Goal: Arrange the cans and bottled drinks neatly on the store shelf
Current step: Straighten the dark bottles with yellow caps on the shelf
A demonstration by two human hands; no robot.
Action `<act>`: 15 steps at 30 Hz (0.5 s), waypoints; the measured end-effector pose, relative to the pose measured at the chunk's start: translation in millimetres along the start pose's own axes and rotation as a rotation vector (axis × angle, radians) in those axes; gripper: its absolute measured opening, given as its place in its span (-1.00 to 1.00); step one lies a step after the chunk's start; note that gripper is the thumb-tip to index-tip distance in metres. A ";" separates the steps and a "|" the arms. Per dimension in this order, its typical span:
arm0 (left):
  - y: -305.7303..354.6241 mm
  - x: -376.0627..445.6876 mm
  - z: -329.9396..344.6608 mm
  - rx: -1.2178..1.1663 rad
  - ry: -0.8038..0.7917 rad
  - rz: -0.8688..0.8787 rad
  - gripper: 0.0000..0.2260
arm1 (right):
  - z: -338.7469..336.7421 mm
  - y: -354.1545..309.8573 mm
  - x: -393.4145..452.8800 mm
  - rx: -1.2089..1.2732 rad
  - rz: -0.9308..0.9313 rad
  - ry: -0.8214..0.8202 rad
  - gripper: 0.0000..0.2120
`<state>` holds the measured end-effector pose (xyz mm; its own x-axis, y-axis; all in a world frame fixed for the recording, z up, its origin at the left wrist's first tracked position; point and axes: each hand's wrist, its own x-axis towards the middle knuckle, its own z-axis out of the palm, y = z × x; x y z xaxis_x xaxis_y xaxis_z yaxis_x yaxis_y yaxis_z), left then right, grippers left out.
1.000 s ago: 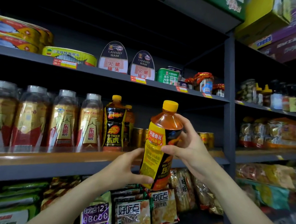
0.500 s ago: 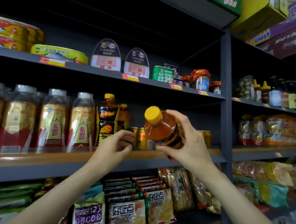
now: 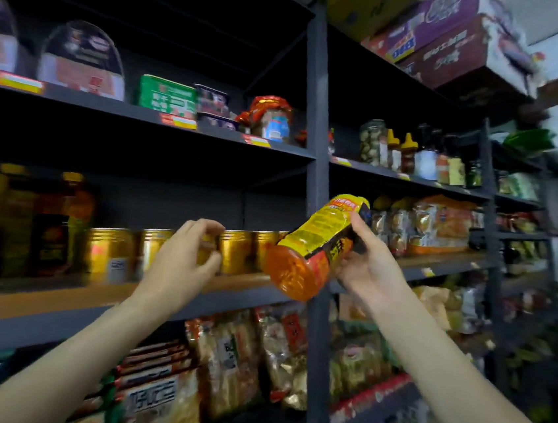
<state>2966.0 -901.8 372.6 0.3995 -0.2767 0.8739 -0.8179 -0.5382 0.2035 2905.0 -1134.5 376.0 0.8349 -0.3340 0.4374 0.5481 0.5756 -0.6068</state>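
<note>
At the far left of the frame, dark bottled drinks (image 3: 52, 222) with yellow caps are seen blurred on the wooden middle shelf (image 3: 55, 294). Above them, in the upper left, two arched ham tins (image 3: 83, 60) are stood on the grey upper shelf (image 3: 143, 116), with a green tin (image 3: 167, 98) and a red-topped jar (image 3: 273, 117) further right on the same board. Along the middle shelf, a row of gold cans (image 3: 111, 252) is lined up, running toward the centre. In front of these cans the left hand (image 3: 182, 263) is raised, its fingers (image 3: 205, 229) curled loosely with a gap between thumb and fingertips; whether a can is touched cannot be told through the blur. Just right of centre, an orange bottle (image 3: 315, 246) with a yellow label is held tilted, its base turned down and toward the camera and its top pointed up to the right, in front of the grey upright post (image 3: 318, 119). It is gripped around its upper body by the right hand (image 3: 365, 261), the fingers wrapped about the label. Snack packets (image 3: 438, 224) are stacked on the shelf to the right, and cardboard boxes (image 3: 437, 38) are piled at the upper right.
</note>
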 end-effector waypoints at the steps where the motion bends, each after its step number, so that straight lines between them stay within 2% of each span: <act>1: 6.8 10.3 21.9 0.019 -0.016 -0.015 -0.67 | -14.0 -12.2 11.3 -0.033 -0.030 0.005 -0.41; 5: 26.5 54.8 100.6 0.274 -0.107 -0.129 -0.54 | -58.3 -57.0 59.5 -0.166 -0.291 0.065 -0.49; 10: 24.5 79.2 160.4 0.501 -0.082 -0.326 -0.54 | -77.7 -75.3 122.4 -0.730 -0.806 0.096 -0.35; 12: 22.5 80.2 175.8 0.615 -0.057 -0.344 -0.54 | -77.1 -71.1 147.4 -0.818 -0.845 0.084 -0.34; 15: 14.5 77.9 185.9 0.703 0.016 -0.274 -0.54 | -79.3 -53.2 184.6 -0.869 -0.725 0.076 -0.33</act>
<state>3062.2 -1079.1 361.6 0.5400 -0.0511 0.8401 -0.2307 -0.9689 0.0893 3033.8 -1286.0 436.3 0.2913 -0.4390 0.8500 0.7273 -0.4755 -0.4949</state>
